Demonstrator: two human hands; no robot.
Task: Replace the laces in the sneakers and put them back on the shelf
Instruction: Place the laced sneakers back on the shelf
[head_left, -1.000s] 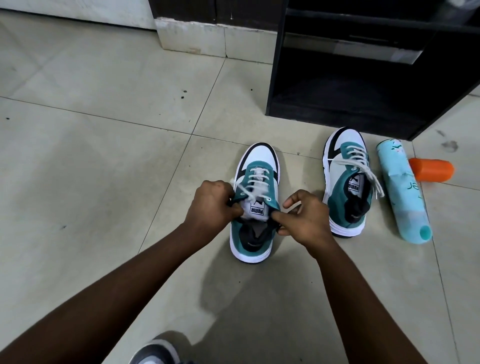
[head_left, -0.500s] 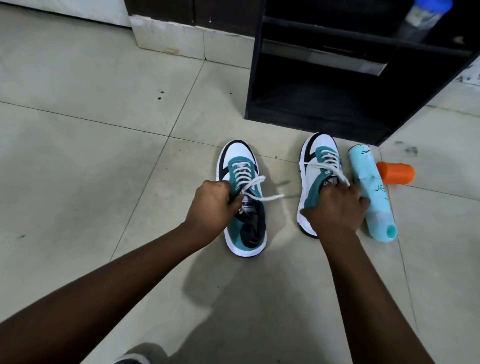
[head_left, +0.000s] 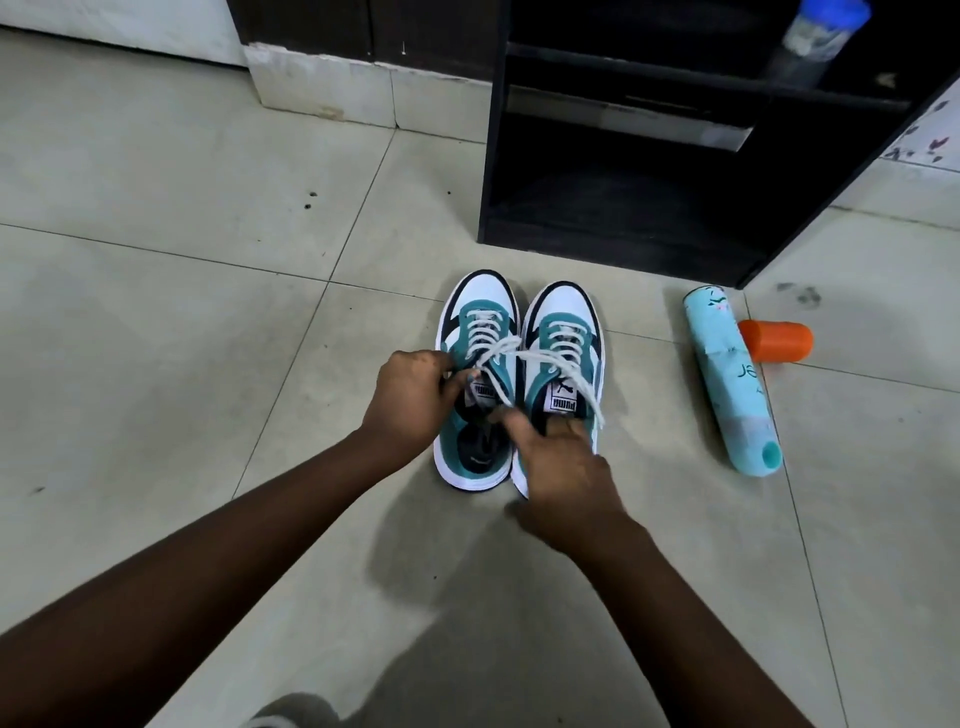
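Surroundings: a black open-front wooden shelf unit (head_left: 613, 228) stands on the pale tiled floor (head_left: 156, 322), just beyond the shoes and offset to the right. A clear jar w/ blue lid (head_left: 821, 36) sits on an upper level of the shelf unit; its contents cannot be made out. A light-blue cylindrical spray can (head_left: 732, 379) lies on its side on the floor, well right of the shoes, cap end nearest the camera. A loose orange plastic cap (head_left: 775, 340) lies touching or just beside the spray can, far side. Nothing lies between the shoes and the shelf unit's lower opening.

Task items: two teal, white and black lace-up sneakers, toes pointing toward the shelf unit, side by side w/ inner edges touching. Left sneaker (head_left: 475, 384) and right sneaker (head_left: 563, 364) both carry white flat laces (head_left: 540, 358) threaded through the eyelets; loose ends cross over the tongues, one hanging off the right sneaker's outer side.

Left hand (head_left: 410, 402): grip pinching the left sneaker at its collar, approx. at tongue level. Right hand (head_left: 569, 478): covers the right sneaker's heel opening, fingers curled down into it; whether this grip is closed on the sneaker cannot be told.
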